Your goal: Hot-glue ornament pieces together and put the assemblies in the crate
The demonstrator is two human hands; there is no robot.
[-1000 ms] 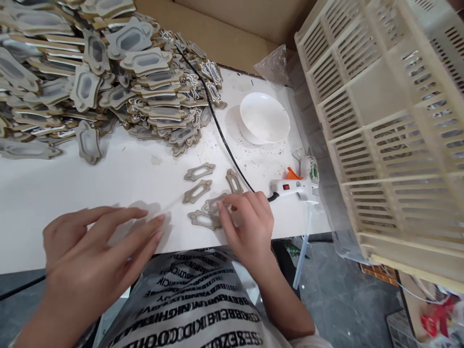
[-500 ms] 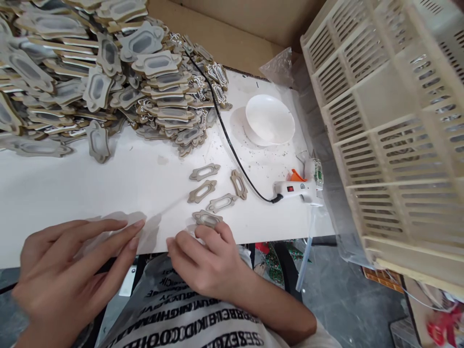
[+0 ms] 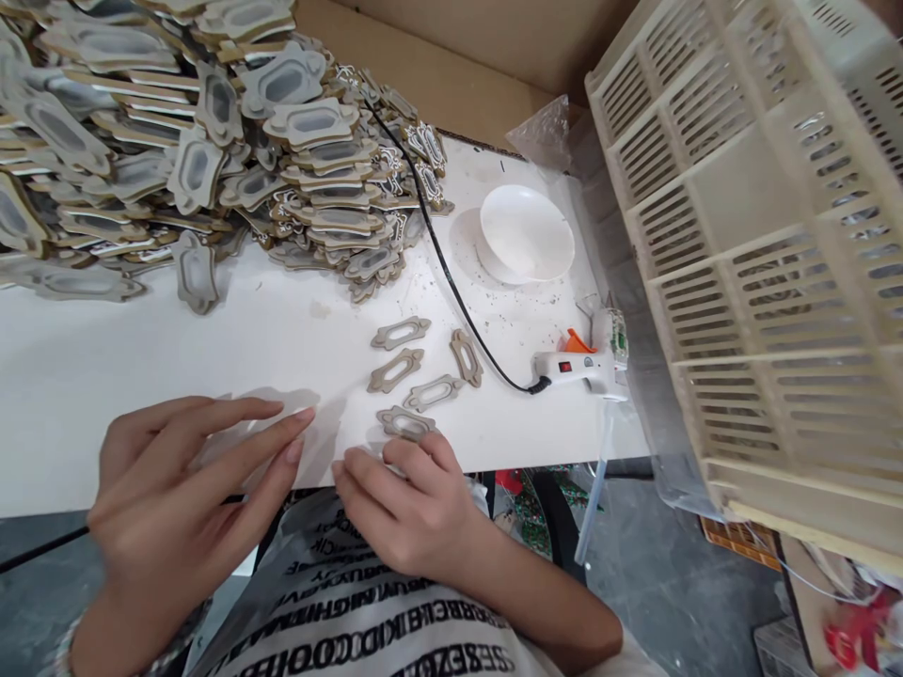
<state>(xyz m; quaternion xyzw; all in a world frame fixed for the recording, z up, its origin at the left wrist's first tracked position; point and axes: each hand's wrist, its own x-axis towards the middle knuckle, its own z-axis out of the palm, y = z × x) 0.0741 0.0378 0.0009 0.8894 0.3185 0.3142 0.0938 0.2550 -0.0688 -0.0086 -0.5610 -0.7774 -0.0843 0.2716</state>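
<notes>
My left hand [image 3: 194, 484] hovers over the front edge of the white table [image 3: 282, 348], fingers stretched out and apart, with nothing in them. At the same edge, to its right, my right hand [image 3: 413, 508] is curled with its fingertips bent in. Whatever those fingers hold, if anything, is hidden. Just beyond its knuckles lies a small grey frame-shaped piece [image 3: 388, 417] with a long opening. Several similar pieces lie loosely behind it, including a lighter one [image 3: 415, 400], a tan one [image 3: 381, 380] and one turned upright [image 3: 458, 350].
A large heap of stacked grey frame pieces [image 3: 194, 169] fills the back left. A white bowl [image 3: 526, 235] and a glue gun [image 3: 575, 365] with a black cord [image 3: 451, 282] stand to the right. A cream plastic crate [image 3: 734, 212] rises beyond the table's right edge.
My left hand has moved right and slightly up, closer to my right hand. My right hand has barely shifted and stays curled. The loose frame pieces lie as before.
</notes>
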